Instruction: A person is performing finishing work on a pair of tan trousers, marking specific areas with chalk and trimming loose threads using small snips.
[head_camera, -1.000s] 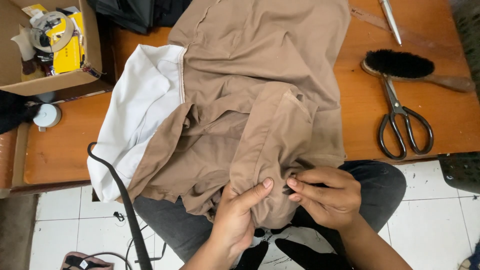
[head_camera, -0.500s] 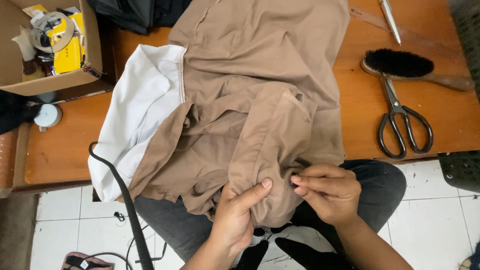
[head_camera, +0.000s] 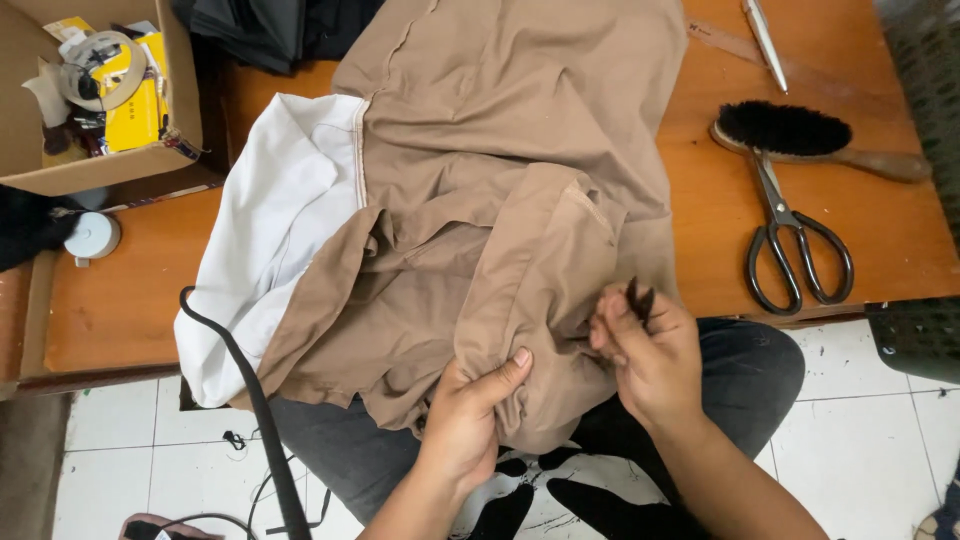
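A tan garment (head_camera: 500, 200) with a white lining (head_camera: 290, 210) lies across the wooden table (head_camera: 130, 290) and hangs over its front edge onto my lap. My left hand (head_camera: 470, 415) pinches a bunched fold of the tan cloth at the hanging edge. My right hand (head_camera: 650, 355) is beside it, closed on a small dark tool (head_camera: 638, 298) whose tip sticks up above the fingers, right against the cloth.
Black scissors (head_camera: 790, 245) and a wooden brush with dark bristles (head_camera: 800, 135) lie on the table's right side. A pen (head_camera: 765, 30) lies at the back right. A cardboard box (head_camera: 95, 90) of supplies stands at back left. A black cord (head_camera: 255, 410) hangs at the table's front.
My right hand has lifted slightly and turned, so the small dark tool now points upward. The left hand keeps its pinch on the fold.
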